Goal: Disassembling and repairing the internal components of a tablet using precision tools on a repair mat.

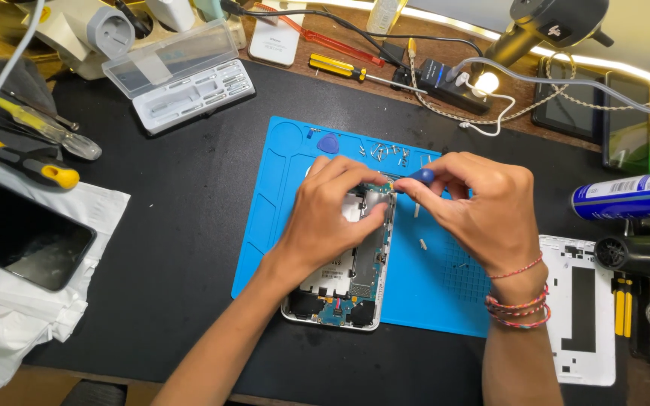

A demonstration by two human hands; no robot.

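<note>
Black bench top w/ a blue silicone repair mat near its middle, lit by a strip light along the far edge. On the mat's near-left part lies an opened tablet, back cover off, circuit board and metal shields exposed; its near end hangs just over the mat's near edge.

Left hand lies flat-ish over the tablet's upper half, fingers curled down onto the frame, pressing it in place rather than gripping. Right hand is pinched shut round a small blue-handled screwdriver, tip pointing at the tablet's far right corner.

Loose screws and a blue pick sit along the mat's far edge. White back cover lies off the mat's right edge. Spray can at the bench's right edge; open bit case far-left; dark phone on white bags at the left edge.

Handling, my read: tablet is light, thin, stiff but fragile w/ the back off — board and flex cables shouldn't be touched. Best held by the metal side frame, flat on the mat. Glass side is down, so don't drag it. Screws are tiny, easy to lose.
</note>
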